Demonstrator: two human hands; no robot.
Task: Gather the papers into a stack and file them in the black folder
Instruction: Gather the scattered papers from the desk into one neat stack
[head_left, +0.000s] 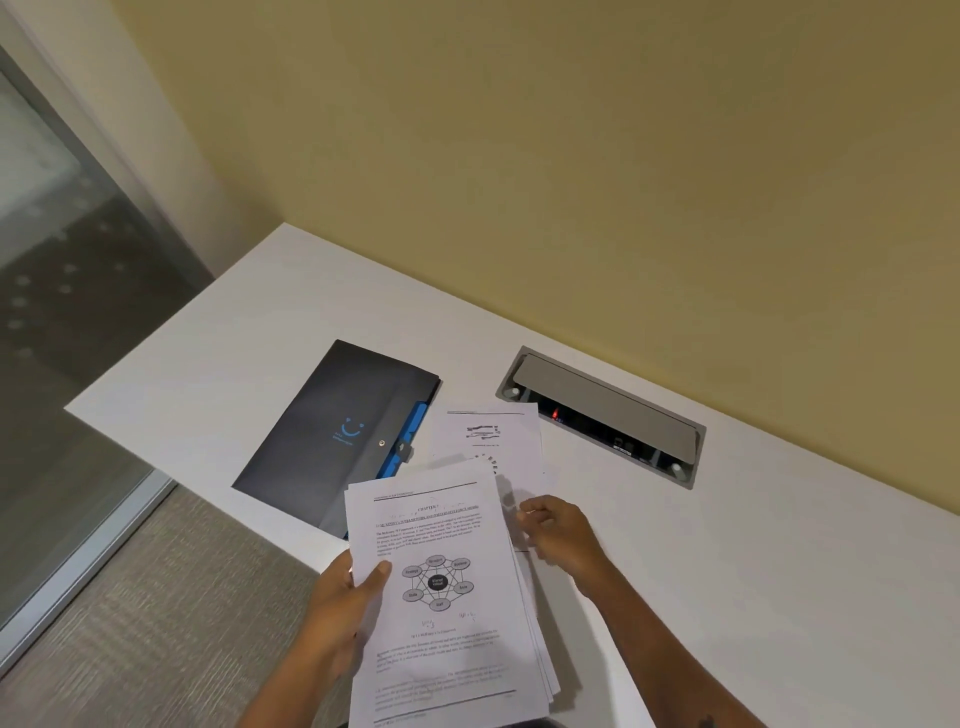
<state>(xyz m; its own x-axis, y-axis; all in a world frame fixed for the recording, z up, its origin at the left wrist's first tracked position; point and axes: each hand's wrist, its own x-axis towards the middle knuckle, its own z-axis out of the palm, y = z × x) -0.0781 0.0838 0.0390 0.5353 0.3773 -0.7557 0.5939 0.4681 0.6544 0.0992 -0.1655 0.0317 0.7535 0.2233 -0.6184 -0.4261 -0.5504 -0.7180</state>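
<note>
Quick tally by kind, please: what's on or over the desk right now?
Black folder: 1
Held paper stack: 1
Loose sheet on the desk: 1
Desk power box: 1
Hands: 2, left hand, right hand
Total: 6

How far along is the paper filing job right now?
Partly done. Several papers are already gathered into a stack held by the left hand. In hand: the right hand is at the edge of a loose sheet lying on the desk. Left: add that sheet, square the stack, and file it in the black folder, which lies closed.
</note>
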